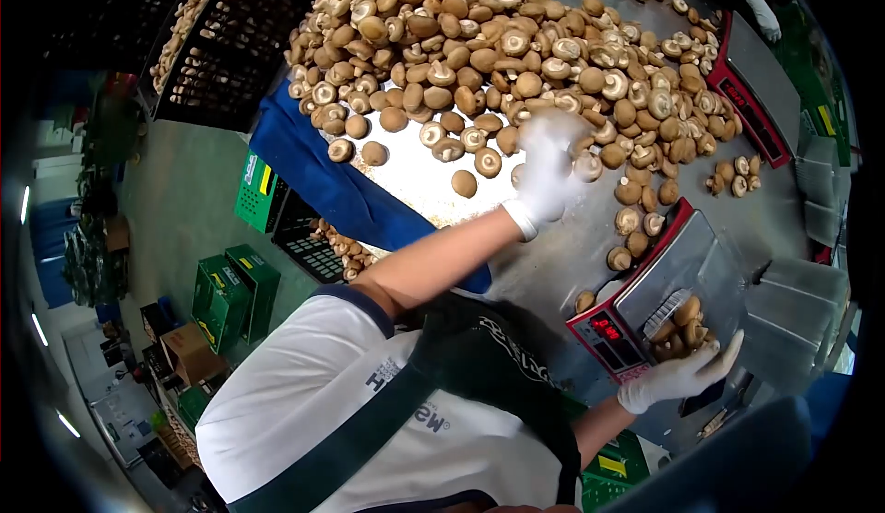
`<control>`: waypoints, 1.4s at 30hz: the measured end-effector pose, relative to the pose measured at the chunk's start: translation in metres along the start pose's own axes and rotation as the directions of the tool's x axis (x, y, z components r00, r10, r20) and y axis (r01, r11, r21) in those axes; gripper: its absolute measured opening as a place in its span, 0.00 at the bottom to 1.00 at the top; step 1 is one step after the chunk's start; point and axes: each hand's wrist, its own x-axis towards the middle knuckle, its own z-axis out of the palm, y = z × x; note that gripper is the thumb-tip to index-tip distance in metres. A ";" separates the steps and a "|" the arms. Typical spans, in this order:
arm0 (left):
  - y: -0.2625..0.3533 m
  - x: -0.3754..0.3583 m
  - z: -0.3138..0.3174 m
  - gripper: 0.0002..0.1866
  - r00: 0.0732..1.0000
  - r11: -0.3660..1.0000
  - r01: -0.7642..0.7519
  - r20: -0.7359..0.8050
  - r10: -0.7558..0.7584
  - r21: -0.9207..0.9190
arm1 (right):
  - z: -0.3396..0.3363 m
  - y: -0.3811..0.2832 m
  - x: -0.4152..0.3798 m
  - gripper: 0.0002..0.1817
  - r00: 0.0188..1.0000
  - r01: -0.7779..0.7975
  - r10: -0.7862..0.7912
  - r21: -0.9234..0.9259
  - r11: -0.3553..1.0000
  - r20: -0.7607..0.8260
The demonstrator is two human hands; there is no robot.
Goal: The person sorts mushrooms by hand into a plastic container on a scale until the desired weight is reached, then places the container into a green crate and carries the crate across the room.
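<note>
My left hand [550,167], in a white glove, reaches over the near side of a large heap of brown mushrooms [516,43]. Motion smears its fingers, and I cannot tell whether they grip a mushroom. My right hand [680,377], also gloved, is open beside a red-framed scale [612,329], fingers stretched out and thumb apart. On the scale's metal plate sits a clear plastic tray [666,313] with several mushrooms [686,330] in it, close to the right fingertips. Red digits glow on the scale's display.
A second red scale [756,89] stands farther off, near another person's gloved hand [761,13]. Stacked clear trays [795,306] lie at the right. Blue cloth [341,186] covers the table's left edge. A black crate [221,52] stands upper left, with green crates [221,301] on the floor.
</note>
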 end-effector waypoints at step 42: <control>-0.073 -0.100 -0.158 0.25 0.363 -0.202 0.815 0.751 -0.552 -0.543 | 0.192 -0.019 -0.140 0.25 0.472 0.491 -0.467 0.217 0.844 0.748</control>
